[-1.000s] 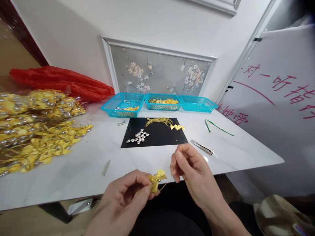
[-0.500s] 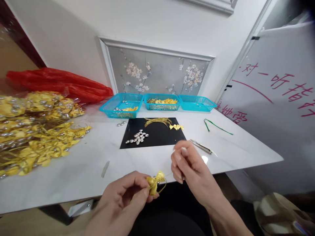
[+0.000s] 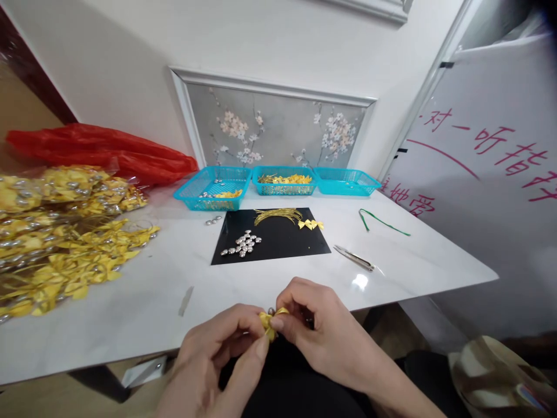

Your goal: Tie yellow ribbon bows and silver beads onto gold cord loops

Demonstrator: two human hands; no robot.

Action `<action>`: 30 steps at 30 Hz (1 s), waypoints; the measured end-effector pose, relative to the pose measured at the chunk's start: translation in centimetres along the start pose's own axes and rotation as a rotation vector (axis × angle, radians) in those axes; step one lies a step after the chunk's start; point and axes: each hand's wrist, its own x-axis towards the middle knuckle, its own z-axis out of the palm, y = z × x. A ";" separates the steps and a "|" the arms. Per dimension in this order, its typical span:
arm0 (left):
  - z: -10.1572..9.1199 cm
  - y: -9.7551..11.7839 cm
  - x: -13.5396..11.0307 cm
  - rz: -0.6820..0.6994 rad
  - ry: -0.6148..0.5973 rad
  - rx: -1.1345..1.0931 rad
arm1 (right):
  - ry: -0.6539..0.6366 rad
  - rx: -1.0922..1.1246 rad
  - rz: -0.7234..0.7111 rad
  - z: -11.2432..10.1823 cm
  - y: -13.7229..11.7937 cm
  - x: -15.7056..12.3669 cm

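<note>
At the table's front edge I hold a yellow ribbon bow (image 3: 267,326) with a silver bead (image 3: 271,311) at it. My left hand (image 3: 221,354) pinches the bow from the left between thumb and fingers. On the other side, the thumb and index finger of my right hand (image 3: 319,328) are closed on the bow's right part. The fingers hide much of the bow. Beyond the hands lies a black mat (image 3: 287,247) with a cluster of silver beads (image 3: 244,244), a bundle of gold cords (image 3: 277,215) and several small yellow bows (image 3: 310,224).
Blue baskets (image 3: 191,197) line the back by the wall. Finished yellow beaded strands (image 3: 73,273) are heaped at left, beside red mesh (image 3: 100,151). Thread snips (image 3: 354,257) and a green cord (image 3: 383,223) lie at right. A tape strip (image 3: 185,301) is near the front edge.
My right hand has come down and left from above the table edge and now grips the bow. The left hand keeps its pinch on the bow in nearly the same place.
</note>
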 end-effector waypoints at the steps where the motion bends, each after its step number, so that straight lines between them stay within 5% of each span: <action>1: 0.1 0.0 0.2 -0.036 0.028 -0.027 | 0.006 -0.003 0.004 0.1 0.0 0.0; 4: 0.2 -0.2 1.1 -0.159 0.084 -0.043 | 0.013 -0.019 -0.007 0.1 -0.1 0.1; 7: -0.2 -0.3 2.2 -0.209 0.008 -0.116 | -0.047 0.007 -0.027 -0.3 -0.1 0.3; 10: -0.5 -0.3 2.7 -0.206 -0.022 -0.152 | -0.116 0.144 -0.043 -1.0 0.0 0.6; 16: -0.8 -1.2 2.4 -0.171 -0.059 0.008 | 0.033 0.423 -0.134 -1.5 0.4 1.2; 21: -1.1 -1.9 1.9 -0.042 -0.209 0.147 | 0.016 0.383 -0.158 -2.1 0.4 1.1; 30: 0.0 -0.4 2.7 -0.049 -0.202 0.236 | 0.068 0.301 -0.165 -3.0 -0.8 0.4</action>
